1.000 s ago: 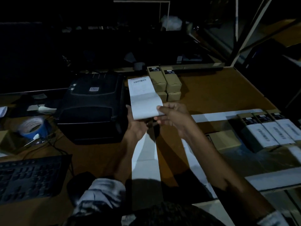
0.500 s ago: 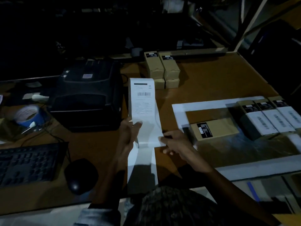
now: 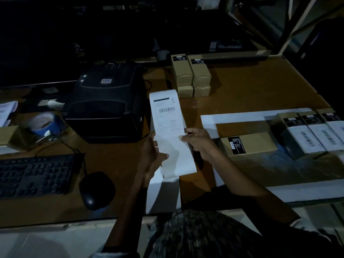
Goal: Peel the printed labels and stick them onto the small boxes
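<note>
I hold a white strip of printed labels (image 3: 168,118) upright over the brown table; its top label shows a barcode. My left hand (image 3: 153,159) grips the strip's left edge and lower part. My right hand (image 3: 197,141) pinches its right edge just below the printed label. A plain brown box (image 3: 251,144) with a black sticker lies flat right of my right hand. Three boxes with white labels (image 3: 314,135) stand in a row at the right. A stack of unlabelled brown boxes (image 3: 191,75) sits at the back.
A black label printer (image 3: 106,101) stands left of the strip. A keyboard (image 3: 35,174) and mouse (image 3: 95,189) lie at the front left, a blue tape roll (image 3: 43,123) beyond them. White tape lines (image 3: 236,116) mark a rectangle on the table (image 3: 260,86). A backing strip (image 3: 163,194) lies below my hands.
The strip now stands straighter with its printed face toward me. My right hand has risen along the right edge to just under the label, and my left hand has shifted lower.
</note>
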The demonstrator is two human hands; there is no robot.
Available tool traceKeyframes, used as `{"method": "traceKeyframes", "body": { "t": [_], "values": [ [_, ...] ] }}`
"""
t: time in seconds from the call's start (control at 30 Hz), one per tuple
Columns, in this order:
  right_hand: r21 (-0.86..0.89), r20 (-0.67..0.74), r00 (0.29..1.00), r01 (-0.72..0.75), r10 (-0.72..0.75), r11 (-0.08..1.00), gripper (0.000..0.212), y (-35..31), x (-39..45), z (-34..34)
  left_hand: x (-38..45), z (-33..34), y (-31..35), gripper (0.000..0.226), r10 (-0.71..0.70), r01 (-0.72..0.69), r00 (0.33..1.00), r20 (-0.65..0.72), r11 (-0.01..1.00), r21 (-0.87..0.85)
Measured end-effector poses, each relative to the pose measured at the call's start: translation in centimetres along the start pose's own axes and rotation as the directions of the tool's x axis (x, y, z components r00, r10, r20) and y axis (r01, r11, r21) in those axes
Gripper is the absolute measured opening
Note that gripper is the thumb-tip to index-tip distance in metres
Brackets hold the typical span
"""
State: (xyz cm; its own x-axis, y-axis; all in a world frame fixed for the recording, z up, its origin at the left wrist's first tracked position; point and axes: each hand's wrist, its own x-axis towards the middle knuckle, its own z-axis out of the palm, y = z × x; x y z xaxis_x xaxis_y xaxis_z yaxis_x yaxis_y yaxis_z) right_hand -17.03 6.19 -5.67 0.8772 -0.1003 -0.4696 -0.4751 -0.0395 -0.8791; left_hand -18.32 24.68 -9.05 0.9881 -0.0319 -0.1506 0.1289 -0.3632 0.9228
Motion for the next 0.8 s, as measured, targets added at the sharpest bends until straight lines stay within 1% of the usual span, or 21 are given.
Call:
{"method": "traceKeyframes", "body": {
  "t": [0.03, 0.1, 0.17, 0.2, 0.23, 0.27, 0.33, 0.37, 0.43, 0.5, 0.53, 0.6, 0.7, 0.8],
  "values": [
    [0.003, 0.013, 1.000, 0.007, -0.007, 1.000, 0.033, 0.4, -0.2, 0.0, -0.3, 0.0, -0.1, 0.089, 0.025, -0.025, 1.000, 0.017, 0.999, -0.024],
    [0.019, 0.009, 0.999, 0.040, -0.040, 0.999, 0.024, 1.0, -0.7, -0.1, -0.9, 0.0, 0.1, 0.101, 0.099, -0.099, 0.995, -0.018, 0.994, -0.040],
    [0.045, -0.013, 0.997, 0.075, -0.075, 0.996, 0.018, 1.6, -1.4, -0.2, -0.9, 0.3, 0.9, 0.106, 0.201, -0.192, 0.972, -0.121, 0.978, 0.084],
    [0.049, -0.016, 0.996, 0.089, -0.088, 0.995, 0.016, 1.9, -1.7, -0.2, -0.6, 0.5, 1.3, 0.103, 0.268, -0.244, 0.952, -0.150, 0.956, 0.162],
    [0.049, -0.016, 0.995, 0.096, -0.095, 0.994, 0.013, 2.2, -2.2, -0.2, -0.5, 0.7, 1.8, 0.096, 0.320, -0.279, 0.936, -0.150, 0.930, 0.240],
    [0.043, -0.017, 0.995, 0.095, -0.094, 0.995, 0.011, 2.6, -2.6, -0.2, -0.6, 1.0, 2.4, 0.084, 0.356, -0.304, 0.926, -0.122, 0.898, 0.318],
    [0.022, -0.011, 0.996, 0.088, -0.088, 0.996, 0.011, 3.4, -3.3, -0.2, -0.8, 1.5, 3.0, 0.056, 0.413, -0.363, 0.911, -0.004, 0.806, 0.467],
    [0.010, -0.002, 0.997, 0.080, -0.080, 0.997, 0.015, 3.8, -3.6, -0.2, -1.1, 1.7, 3.1, 0.046, 0.419, -0.387, 0.907, 0.051, 0.778, 0.496],
    [0.007, 0.023, 0.998, 0.055, -0.055, 0.998, 0.022, 4.4, -4.1, -0.4, -1.3, 2.2, 2.5, 0.036, 0.346, -0.363, 0.930, 0.127, 0.804, 0.471],
    [-0.011, 0.042, 0.998, 0.046, -0.046, 0.999, 0.023, 4.9, -4.3, -0.7, -1.5, 2.4, 2.0, 0.030, 0.253, -0.302, 0.953, 0.165, 0.833, 0.464],
    [-0.022, 0.049, 0.998, 0.045, -0.044, 0.999, 0.023, 5.2, -4.3, -0.8, -1.5, 2.5, 1.7, 0.026, 0.242, -0.300, 0.953, 0.181, 0.833, 0.465],
    [-0.031, 0.054, 0.998, 0.045, -0.043, 0.998, 0.026, 5.7, -4.3, -0.8, -1.8, 2.6, 1.3, 0.022, 0.259, -0.334, 0.941, 0.216, 0.810, 0.482],
    [-0.011, 0.036, 0.999, 0.040, -0.039, 0.999, 0.026, 6.0, -4.4, -0.6, -2.0, 2.6, 1.4, 0.015, 0.293, -0.365, 0.930, 0.221, 0.803, 0.472],
    [0.018, 0.032, 0.997, 0.066, -0.067, 0.998, 0.015, 6.2, -4.4, -0.6, -2.0, 2.7, 1.6, 0.010, 0.295, -0.359, 0.933, 0.208, 0.822, 0.442]
  ]
}}
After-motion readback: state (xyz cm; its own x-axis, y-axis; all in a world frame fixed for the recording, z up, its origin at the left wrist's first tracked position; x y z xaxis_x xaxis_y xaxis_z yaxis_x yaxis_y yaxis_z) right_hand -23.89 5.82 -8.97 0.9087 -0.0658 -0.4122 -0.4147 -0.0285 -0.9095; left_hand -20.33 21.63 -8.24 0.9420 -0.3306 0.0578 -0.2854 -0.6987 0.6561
